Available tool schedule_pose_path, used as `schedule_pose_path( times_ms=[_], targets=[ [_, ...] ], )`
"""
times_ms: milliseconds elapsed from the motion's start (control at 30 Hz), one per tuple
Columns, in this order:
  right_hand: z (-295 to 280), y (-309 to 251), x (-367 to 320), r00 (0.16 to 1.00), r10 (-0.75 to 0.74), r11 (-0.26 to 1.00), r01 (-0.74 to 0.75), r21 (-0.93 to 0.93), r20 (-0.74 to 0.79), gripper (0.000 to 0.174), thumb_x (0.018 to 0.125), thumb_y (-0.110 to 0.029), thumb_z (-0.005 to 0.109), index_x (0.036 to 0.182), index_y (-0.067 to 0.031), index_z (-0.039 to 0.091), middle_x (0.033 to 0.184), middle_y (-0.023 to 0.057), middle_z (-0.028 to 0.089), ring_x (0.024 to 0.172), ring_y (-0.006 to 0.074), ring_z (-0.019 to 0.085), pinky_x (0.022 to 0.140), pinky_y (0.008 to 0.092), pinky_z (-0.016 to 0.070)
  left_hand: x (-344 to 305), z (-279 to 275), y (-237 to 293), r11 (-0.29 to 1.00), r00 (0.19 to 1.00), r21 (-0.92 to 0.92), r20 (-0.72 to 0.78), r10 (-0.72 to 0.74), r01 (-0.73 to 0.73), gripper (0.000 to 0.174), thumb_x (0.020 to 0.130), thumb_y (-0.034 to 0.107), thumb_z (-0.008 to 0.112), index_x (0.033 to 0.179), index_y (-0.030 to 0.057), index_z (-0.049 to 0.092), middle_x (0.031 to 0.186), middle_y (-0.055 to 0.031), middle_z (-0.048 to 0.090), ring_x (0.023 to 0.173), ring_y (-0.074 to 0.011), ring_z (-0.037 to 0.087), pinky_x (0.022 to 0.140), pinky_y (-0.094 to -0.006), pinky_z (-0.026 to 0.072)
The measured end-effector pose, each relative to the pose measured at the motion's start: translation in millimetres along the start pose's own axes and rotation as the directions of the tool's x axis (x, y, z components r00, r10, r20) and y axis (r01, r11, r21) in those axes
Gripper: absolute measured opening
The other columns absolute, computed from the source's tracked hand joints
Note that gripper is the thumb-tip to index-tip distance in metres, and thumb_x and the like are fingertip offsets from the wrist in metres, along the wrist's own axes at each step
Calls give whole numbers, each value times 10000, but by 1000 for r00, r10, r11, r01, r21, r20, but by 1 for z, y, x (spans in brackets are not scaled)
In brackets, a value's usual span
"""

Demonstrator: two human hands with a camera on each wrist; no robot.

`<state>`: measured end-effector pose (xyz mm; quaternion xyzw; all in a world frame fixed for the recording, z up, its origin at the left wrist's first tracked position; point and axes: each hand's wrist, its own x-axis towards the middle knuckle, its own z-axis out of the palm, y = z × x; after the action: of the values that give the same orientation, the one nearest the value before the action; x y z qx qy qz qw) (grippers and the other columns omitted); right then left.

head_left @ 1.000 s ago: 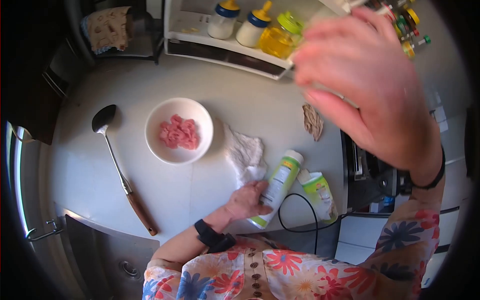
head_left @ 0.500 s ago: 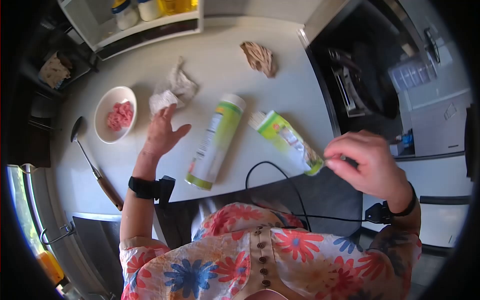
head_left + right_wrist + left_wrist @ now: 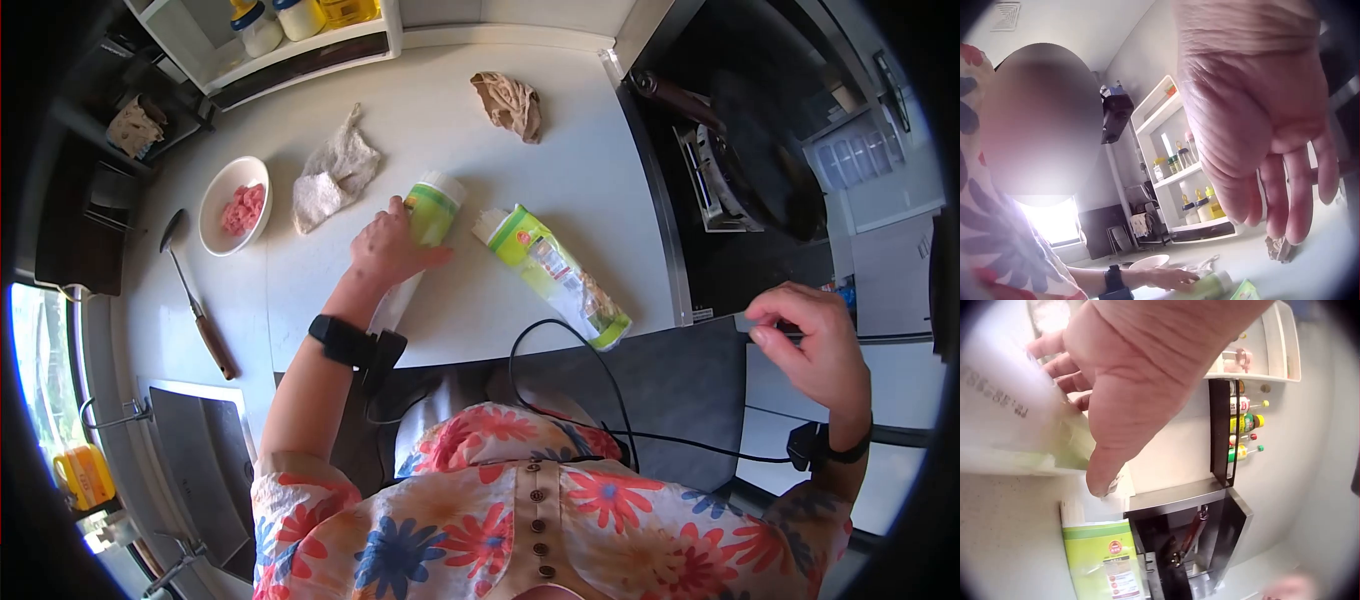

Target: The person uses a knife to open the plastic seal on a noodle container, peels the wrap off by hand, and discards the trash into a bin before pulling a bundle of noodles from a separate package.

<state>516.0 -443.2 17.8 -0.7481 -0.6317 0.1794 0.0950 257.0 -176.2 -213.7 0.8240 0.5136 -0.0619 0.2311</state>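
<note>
On the labels first: I have a long green-and-white plastic package (image 3: 550, 270) lying slantwise on the pale surface (image 3: 580, 180), and the left wrist feed shows me a round red badge (image 3: 1114, 547) on its green band, with small characters underneath that I can't make out. Beside it, to the left, lies a second long green-and-white cylindrical package (image 3: 434, 212), printed with a dotted run of dark digits (image 3: 997, 394), upside down from here and too blurred to call. The left hand (image 3: 385, 245) is over that second one, fingers loosely bent across it, thumb stretched out wide; how firmly it touches, I can't tell. The right hand (image 3: 812, 345) hangs past the surface's front edge, fingers loosely curled; whether its tips pinch anything small, I can't tell. Now, feed against feed: only the left wrist gives me the row of small bottles with coloured caps (image 3: 1245, 422), their labels unreadable. The right wrist alone catches the upper tiers of the white shelf unit (image 3: 1175, 147), jars and all. And it's the head feed that lays out the white round bowl (image 3: 211, 205) of pink meat pieces (image 3: 243, 208), the crumpled white cloth (image 3: 335, 172) next to it, and the black-headed ladle with a wooden handle (image 3: 214, 347).
</note>
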Motion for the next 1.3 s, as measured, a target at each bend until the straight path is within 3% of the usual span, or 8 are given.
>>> schedule_pose_path(
  times_ms=[233,367,500,600,767,867,933,1300],
  targets=[
    [-17,-5,-42,990,36,998,-44,-54,-137,130,691,18,647,811,14,598,716,102,608,634,189,607,571,279,447,-1,0,-15,996,993,-85,-121,-1,-9,809,541,403,783,1175,-1,482,1018,-176,633,984,-312,605,851,-389,475],
    [-9,-23,-48,983,0,999,9,48,-184,114,717,25,646,827,25,615,734,87,625,631,149,606,593,249,465,-32,-22,-25,891,976,-408,-155,150,-202,801,545,306,771,1217,-18,477,1025,-179,634,982,-294,607,862,-358,475],
    [23,-54,-2,975,-75,961,127,246,-209,75,773,18,632,848,20,623,715,66,626,625,112,608,578,229,473,-71,-42,-37,644,897,-625,-305,319,-441,778,537,216,782,1216,-10,475,1038,-141,619,979,-229,594,894,-328,454],
    [50,-82,49,963,-185,895,248,371,-196,89,798,-6,629,885,13,627,714,69,638,627,115,625,565,232,477,-95,-50,-36,564,895,-695,-327,303,-445,751,534,175,791,1198,6,484,1056,-113,611,975,-195,577,901,-327,445],
    [83,-134,123,929,-335,841,371,393,-159,118,810,-88,622,884,4,620,739,122,646,656,222,641,615,299,494,-105,-39,-47,499,912,-767,-295,283,-403,721,554,146,806,1188,24,486,1040,-80,611,967,-156,560,903,-307,438],
    [98,-153,147,873,-471,825,487,286,-129,126,802,-132,601,849,-17,615,778,127,646,703,280,633,646,357,496,-108,-35,-53,430,915,-812,-307,261,-395,708,559,149,805,1181,25,491,1034,-83,610,962,-158,561,896,-309,441],
    [100,-166,152,823,-549,827,560,47,-146,104,790,-113,627,872,-48,628,736,73,613,637,193,608,588,296,480,-109,-37,-56,437,913,-805,-315,260,-402,708,563,147,804,1184,24,487,1038,-88,609,961,-163,564,896,-311,442],
    [97,-184,168,737,-675,684,623,-378,-7,81,726,-122,631,767,-63,593,707,68,583,671,265,616,603,359,491,-99,-34,-54,399,893,-806,-336,299,-437,849,575,152,797,1313,17,398,1098,-128,594,1013,-202,566,917,-323,437]
  ],
)
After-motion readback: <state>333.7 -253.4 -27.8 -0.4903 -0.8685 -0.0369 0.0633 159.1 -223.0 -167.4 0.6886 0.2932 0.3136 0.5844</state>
